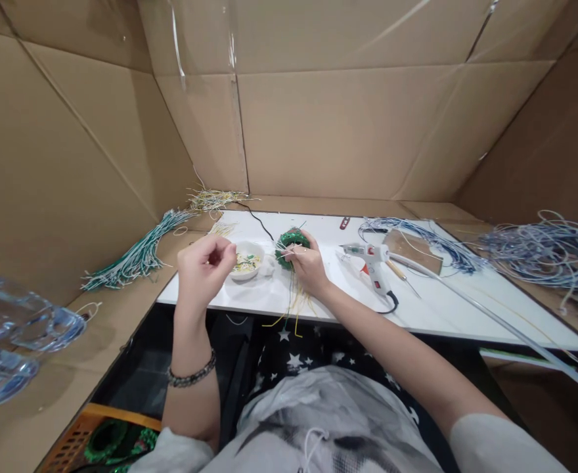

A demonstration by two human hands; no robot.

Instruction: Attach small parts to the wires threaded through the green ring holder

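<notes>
My right hand (309, 264) grips a small green woven ring (293, 237) above the front part of the white board. White strands spread out from the ring near my fingertips, and yellow strands (297, 299) hang below it past the board's front edge. To the left, my left hand (206, 268) is raised with its fingers curled and thumb pressed against them; whatever is in them, if anything, I cannot make out. Beside it stands a white bowl (244, 274) with short cut bits in white, yellow and green.
A white glue gun (375, 263) stands right of my right hand, near a wooden-handled awl (401, 276). Green-white strands (134, 256) lie left; tangled blue-white strands (545, 253) lie right. Plastic bottles (33, 322) are at far left. An orange basket (69, 440) holds green woven pieces.
</notes>
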